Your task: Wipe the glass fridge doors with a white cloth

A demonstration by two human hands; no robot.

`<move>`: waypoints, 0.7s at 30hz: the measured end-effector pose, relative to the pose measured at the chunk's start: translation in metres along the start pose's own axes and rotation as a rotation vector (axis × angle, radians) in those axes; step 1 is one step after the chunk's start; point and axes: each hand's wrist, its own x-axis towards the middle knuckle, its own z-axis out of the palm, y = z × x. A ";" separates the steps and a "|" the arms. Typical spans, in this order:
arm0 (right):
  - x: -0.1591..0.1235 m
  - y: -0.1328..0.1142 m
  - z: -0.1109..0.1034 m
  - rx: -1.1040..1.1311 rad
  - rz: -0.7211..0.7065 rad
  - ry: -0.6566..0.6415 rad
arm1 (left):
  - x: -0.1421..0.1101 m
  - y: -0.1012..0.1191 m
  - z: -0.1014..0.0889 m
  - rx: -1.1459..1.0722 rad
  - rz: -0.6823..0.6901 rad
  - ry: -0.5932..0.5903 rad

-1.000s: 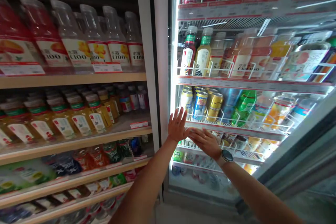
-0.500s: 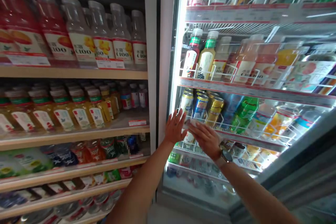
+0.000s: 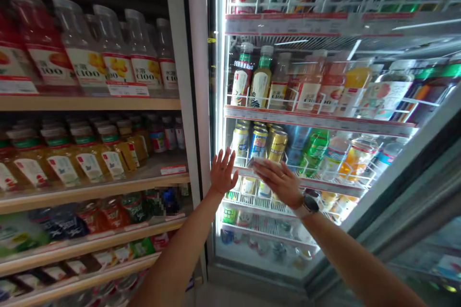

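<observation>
My left hand (image 3: 222, 172) is open, its palm forward and fingers spread, at the left side of the lit drinks fridge. It appears to rest on the fridge's glass front, though contact cannot be made out clearly. To its right, my right hand (image 3: 279, 180) lies over a pale, flat cloth (image 3: 256, 161), with the fingers stretched across it and part of it hidden. A watch (image 3: 310, 203) is on the right wrist. Behind the hands stand a white can (image 3: 240, 140), a blue can (image 3: 258, 142) and a gold can (image 3: 277, 146).
Wooden shelves (image 3: 90, 102) of bottled drinks line the left, beside a pale upright post (image 3: 197, 57). Bottles fill the fridge's upper racks, behind wire fronts. A green bottle (image 3: 315, 151) stands right of the cans. The fridge's dark frame (image 3: 374, 220) slants along the right.
The view has swung right, so shelves and fridge sit further left in the picture. My right hand has moved slightly right with the cloth, widening the gap between the hands.
</observation>
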 end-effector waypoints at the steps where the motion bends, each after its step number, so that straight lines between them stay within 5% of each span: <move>1: 0.008 0.014 -0.008 -0.027 0.040 0.016 | 0.001 0.004 -0.001 -0.011 -0.014 0.001; 5: 0.023 0.055 -0.034 -0.065 0.197 0.101 | 0.010 0.036 -0.004 -0.039 -0.090 0.000; 8: 0.011 0.058 -0.038 -0.073 0.189 0.116 | 0.025 0.073 0.000 -0.063 -0.081 0.044; 14: -0.059 0.027 -0.022 -0.021 0.092 0.042 | 0.044 0.124 0.020 -0.104 -0.057 0.003; 21: -0.135 0.009 -0.023 0.039 -0.001 -0.029 | 0.028 0.130 0.041 -0.005 -0.025 0.051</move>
